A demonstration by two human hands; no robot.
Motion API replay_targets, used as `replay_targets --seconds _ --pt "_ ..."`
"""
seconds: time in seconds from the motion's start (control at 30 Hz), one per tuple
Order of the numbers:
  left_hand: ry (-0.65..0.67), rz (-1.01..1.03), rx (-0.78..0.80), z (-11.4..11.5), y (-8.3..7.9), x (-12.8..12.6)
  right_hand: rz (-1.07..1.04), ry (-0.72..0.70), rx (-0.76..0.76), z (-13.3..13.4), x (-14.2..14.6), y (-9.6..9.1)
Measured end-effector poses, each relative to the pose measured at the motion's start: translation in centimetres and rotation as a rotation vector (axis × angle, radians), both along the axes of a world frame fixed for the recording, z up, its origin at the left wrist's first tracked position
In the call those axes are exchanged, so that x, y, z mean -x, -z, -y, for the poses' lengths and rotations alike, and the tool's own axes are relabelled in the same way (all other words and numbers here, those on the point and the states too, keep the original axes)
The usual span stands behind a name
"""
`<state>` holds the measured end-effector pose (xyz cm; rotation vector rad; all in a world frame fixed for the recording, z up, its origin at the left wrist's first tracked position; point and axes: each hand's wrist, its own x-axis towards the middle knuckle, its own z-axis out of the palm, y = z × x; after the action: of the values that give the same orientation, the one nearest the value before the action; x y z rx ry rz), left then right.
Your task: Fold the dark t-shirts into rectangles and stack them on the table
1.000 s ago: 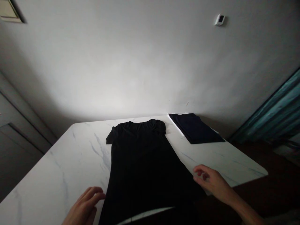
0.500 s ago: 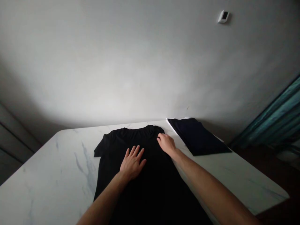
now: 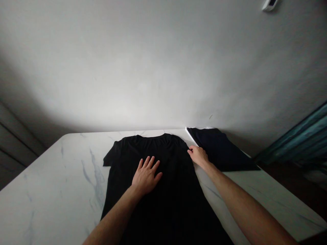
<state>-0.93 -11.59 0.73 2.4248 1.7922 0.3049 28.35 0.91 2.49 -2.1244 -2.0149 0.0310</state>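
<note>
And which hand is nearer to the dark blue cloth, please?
Right. The right hand is at the side edge of the black shirt, just left of the dark blue cloth; the left hand lies spread on the shirt, farther left.

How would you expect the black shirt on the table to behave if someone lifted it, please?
The black shirt is probably floppy, as soft puckers show near its far end. It is likely light for its spread, since it lies flat and looks thin. A lift might meet drag where the left hand lies spread over it.
</note>
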Motion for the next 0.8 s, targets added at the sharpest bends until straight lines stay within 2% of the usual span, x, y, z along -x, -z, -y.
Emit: replay_targets --seconds 0.07,0.13,0.2,0.27,0.37,0.43,0.5,0.6,0.7,0.8 --pt "0.002 0.031 -0.008 0.1 0.2 0.1 0.020 0.042 0.006 0.0 -0.8 0.2" --pt "0.006 0.063 -0.011 0.3 0.4 0.0 0.034 0.072 -0.063 -0.1 -1.6 0.3" --pt "0.004 0.095 -0.012 0.2 0.5 -0.1 0.034 0.016 -0.161 -0.5 -1.3 0.2" --pt "0.003 0.127 -0.001 -0.1 0.2 -0.1 0.003 -0.107 -0.242 -0.9 0.6 -0.1" --pt "0.019 0.188 0.004 -1.4 -0.7 1.4 -0.089 -0.326 -0.238 -1.7 6.1 -0.9" --pt "-0.006 0.213 -0.030 -3.0 -1.5 3.7 -0.146 -0.457 -0.191 -2.3 10.7 -1.6" --pt "-0.085 0.211 -0.077 -5.0 -2.2 6.8 -0.177 -0.574 -0.136 -2.9 15.0 -2.0" --pt "-0.240 0.155 -0.089 -8.6 -3.1 11.3 -0.196 -0.682 -0.082 -3.8 19.6 -1.8" --pt "-0.348 0.103 -0.064 -12.4 -3.3 14.1 -0.196 -0.680 -0.096 -4.4 21.1 -0.1" --pt "-0.386 0.079 -0.043 -15.8 -2.9 14.8 -0.187 -0.627 -0.143 -4.6 20.6 2.1"
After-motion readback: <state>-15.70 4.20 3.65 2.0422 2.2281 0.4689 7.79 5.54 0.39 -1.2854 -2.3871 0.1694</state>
